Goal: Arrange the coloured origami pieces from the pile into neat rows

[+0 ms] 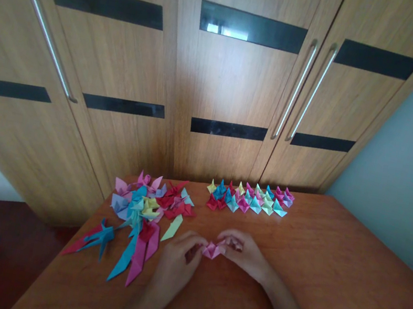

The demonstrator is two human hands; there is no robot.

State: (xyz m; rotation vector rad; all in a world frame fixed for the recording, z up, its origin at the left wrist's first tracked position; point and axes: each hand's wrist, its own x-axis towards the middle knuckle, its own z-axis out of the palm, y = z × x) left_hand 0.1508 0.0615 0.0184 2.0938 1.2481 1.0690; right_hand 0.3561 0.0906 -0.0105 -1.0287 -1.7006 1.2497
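A small pink folded-paper piece [212, 251] is stretched between my two hands just above the table. My left hand [181, 256] pinches its left end between thumb and fingers. Its right end is gripped by my right hand [242, 251], with the fingers curled over. Left of my left hand lies a loose pile of folded paper pieces [137, 203] in pink, blue, red, yellow and purple. A pale green folded strip [172, 228] lies closest to that hand. Beyond my right hand, small folded paper pieces [244, 202] of many colours stand in rows.
The brown wooden table [328, 282] carries all the paper. Long blue [123, 259] and pink strips [137, 259] reach from the pile toward the front. A blue spiky piece [99, 237] sits near the left edge. A wooden wardrobe [234, 85] with metal handles [296, 90] stands behind.
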